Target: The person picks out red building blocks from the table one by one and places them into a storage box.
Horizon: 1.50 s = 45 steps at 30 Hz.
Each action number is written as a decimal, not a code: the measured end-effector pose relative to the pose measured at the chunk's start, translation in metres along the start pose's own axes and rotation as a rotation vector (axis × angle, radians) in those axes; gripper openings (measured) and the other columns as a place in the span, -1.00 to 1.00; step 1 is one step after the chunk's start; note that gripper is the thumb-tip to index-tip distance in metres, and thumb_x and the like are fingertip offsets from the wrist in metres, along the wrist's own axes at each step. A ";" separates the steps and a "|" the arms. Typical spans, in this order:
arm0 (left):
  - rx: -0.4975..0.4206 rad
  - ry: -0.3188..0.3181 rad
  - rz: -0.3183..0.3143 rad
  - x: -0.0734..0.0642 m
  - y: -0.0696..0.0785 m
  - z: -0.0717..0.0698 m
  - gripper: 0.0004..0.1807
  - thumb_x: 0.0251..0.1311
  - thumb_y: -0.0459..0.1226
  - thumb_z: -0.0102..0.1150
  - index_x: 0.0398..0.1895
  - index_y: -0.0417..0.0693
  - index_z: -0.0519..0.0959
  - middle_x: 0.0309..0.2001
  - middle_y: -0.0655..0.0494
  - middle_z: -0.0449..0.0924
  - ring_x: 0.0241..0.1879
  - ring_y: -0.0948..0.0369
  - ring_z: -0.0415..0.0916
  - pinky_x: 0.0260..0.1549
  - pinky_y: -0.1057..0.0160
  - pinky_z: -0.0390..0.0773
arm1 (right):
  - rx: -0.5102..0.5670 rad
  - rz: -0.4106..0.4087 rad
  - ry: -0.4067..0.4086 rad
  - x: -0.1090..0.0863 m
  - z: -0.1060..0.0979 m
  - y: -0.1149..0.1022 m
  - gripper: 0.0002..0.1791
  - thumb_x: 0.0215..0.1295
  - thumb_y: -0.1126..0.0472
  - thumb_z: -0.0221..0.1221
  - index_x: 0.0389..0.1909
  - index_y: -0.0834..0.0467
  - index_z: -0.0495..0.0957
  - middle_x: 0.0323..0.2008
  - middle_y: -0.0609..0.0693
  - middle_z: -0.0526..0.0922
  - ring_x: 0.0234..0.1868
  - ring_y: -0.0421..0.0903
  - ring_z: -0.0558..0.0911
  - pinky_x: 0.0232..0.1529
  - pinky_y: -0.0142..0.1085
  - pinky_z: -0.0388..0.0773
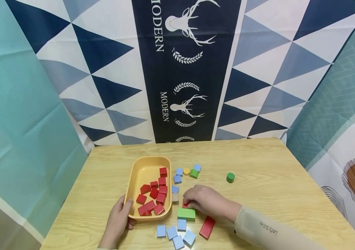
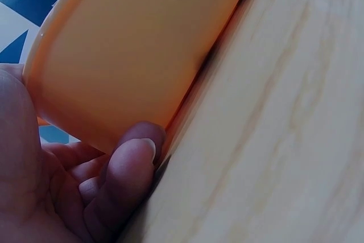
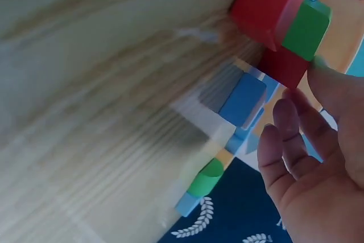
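My left hand (image 1: pixel 116 220) grips a yellow plastic tray (image 1: pixel 141 170) by its near left corner, thumb over the rim; in the left wrist view the fingers (image 2: pixel 131 166) curl against its outer wall. Inside the tray lie several red blocks (image 1: pixel 154 193), mostly along its right side. To the right of the tray, my right hand (image 1: pixel 210 201) pinches a small red block (image 3: pixel 287 68) between thumb and fingertips, low over the table. A green rectangular block (image 1: pixel 186 214) lies just in front of it, and a longer red block (image 1: pixel 207 227) lies nearer to me.
Several light blue cubes (image 1: pixel 171 232) are spread at the table's near side. Along the tray's right side are more blue blocks (image 1: pixel 177 179), a natural wood block (image 1: pixel 175 198), a yellow disc (image 1: pixel 186 171) and a green arched piece (image 1: pixel 194 174). A green cylinder (image 1: pixel 231 177) stands farther right.
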State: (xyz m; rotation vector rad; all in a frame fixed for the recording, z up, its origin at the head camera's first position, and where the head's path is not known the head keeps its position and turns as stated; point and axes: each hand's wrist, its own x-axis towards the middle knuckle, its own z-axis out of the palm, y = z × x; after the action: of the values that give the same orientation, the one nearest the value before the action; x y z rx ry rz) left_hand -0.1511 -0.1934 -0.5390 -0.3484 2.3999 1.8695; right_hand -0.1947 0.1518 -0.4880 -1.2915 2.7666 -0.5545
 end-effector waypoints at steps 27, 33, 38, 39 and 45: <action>0.000 -0.002 0.032 0.001 -0.003 0.001 -0.41 0.64 -0.06 -0.03 0.57 -0.15 0.35 -0.59 -0.04 0.61 -0.71 0.15 0.54 -0.78 0.20 0.61 | -0.188 0.169 0.231 0.043 -0.017 -0.018 -0.84 0.38 0.14 0.42 -0.08 0.01 0.73 -0.17 -0.12 0.82 -0.15 -0.13 0.74 -0.03 -0.16 0.75; -0.010 0.001 0.020 0.001 -0.003 0.000 -0.42 0.63 -0.06 -0.02 0.57 -0.13 0.35 -0.58 -0.04 0.61 -0.70 0.14 0.54 -0.77 0.21 0.61 | -0.033 0.222 0.316 0.094 -0.027 -0.037 -0.78 0.49 0.11 0.33 0.06 0.03 0.64 -0.09 -0.09 0.77 -0.15 -0.16 0.71 -0.05 -0.20 0.76; -0.028 -0.018 0.008 -0.001 -0.004 0.003 -0.38 0.63 -0.04 0.01 0.60 -0.14 0.31 -0.56 -0.06 0.61 -0.70 0.14 0.53 -0.77 0.20 0.62 | 0.050 0.237 0.202 0.127 -0.003 -0.044 -0.74 0.55 0.05 0.28 0.14 0.03 0.59 -0.02 -0.09 0.72 -0.11 -0.19 0.64 0.11 -0.25 0.75; -0.026 -0.020 0.005 -0.001 -0.005 0.003 -0.37 0.63 -0.04 0.01 0.60 -0.14 0.30 -0.56 -0.06 0.62 -0.70 0.14 0.53 -0.76 0.19 0.62 | 0.060 0.238 0.194 0.131 0.003 -0.044 -0.73 0.54 0.06 0.28 0.14 0.04 0.59 -0.01 -0.08 0.72 -0.11 -0.19 0.63 0.12 -0.27 0.74; 0.003 -0.015 0.011 -0.001 -0.002 0.000 -0.37 0.63 -0.04 0.01 0.61 -0.12 0.30 -0.58 -0.05 0.61 -0.71 0.14 0.54 -0.76 0.19 0.63 | 0.109 0.240 0.221 0.146 0.014 -0.036 -0.75 0.53 0.10 0.30 0.10 0.09 0.60 -0.06 -0.04 0.71 -0.17 -0.19 0.60 0.00 -0.32 0.73</action>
State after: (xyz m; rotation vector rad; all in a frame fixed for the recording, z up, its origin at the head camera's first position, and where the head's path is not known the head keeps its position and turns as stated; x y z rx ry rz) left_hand -0.1496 -0.1937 -0.5406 -0.3213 2.3999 1.8653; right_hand -0.2612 0.0166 -0.4724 -0.9091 2.9586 -0.8606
